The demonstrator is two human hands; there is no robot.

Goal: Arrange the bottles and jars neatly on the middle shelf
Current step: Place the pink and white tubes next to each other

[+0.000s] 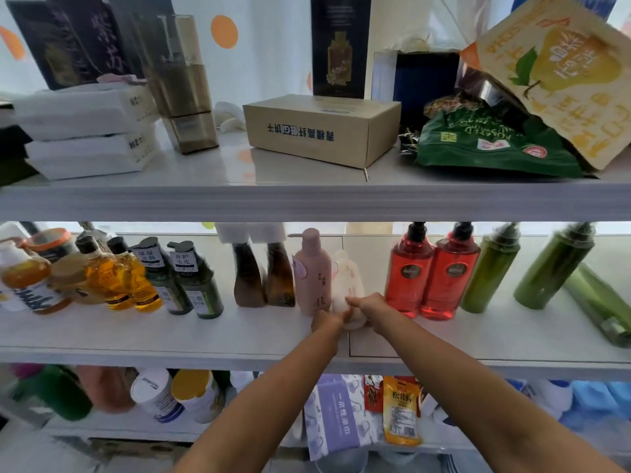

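Note:
On the middle shelf a cream white bottle stands next to a pink pump bottle. My left hand and my right hand both grip the white bottle's lower part from either side. Left of them stand two brown bottles, two dark green bottles and two amber oil bottles. To the right are two red pump bottles, two upright green bottles and a third green bottle lying on its side.
Honey jars crowd the shelf's far left. The top shelf holds a cardboard box, tissue packs, a green snack bag and dark boxes. The lower shelf holds tubs and packets.

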